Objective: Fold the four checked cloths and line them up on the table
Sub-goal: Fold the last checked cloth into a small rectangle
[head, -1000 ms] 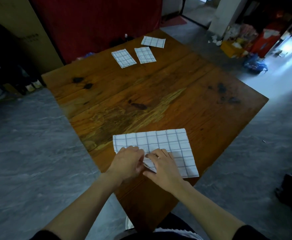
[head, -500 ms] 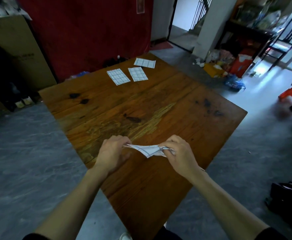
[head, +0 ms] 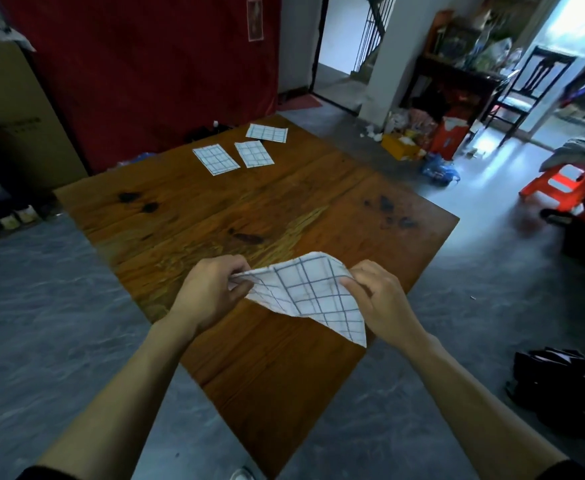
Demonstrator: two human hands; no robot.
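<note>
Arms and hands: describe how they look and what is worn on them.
Two bare forearms reach in from the bottom edge. The left hand and right hand wear no gloves, and no rings, watch or bracelet show. Dark sleeve edges, likely black, appear only at the lower corners, near the elbows.

A single head-worn wide-angle view is aimed forward and down across the wooden counter [head: 284, 209], with both forearms seen close at 6 o'clock and the doorway far at 12.

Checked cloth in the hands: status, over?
Left hand and right hand pinch fourth cloth, lifted over table. Three folded cloths at far edge. Nothing obstructing.
</note>
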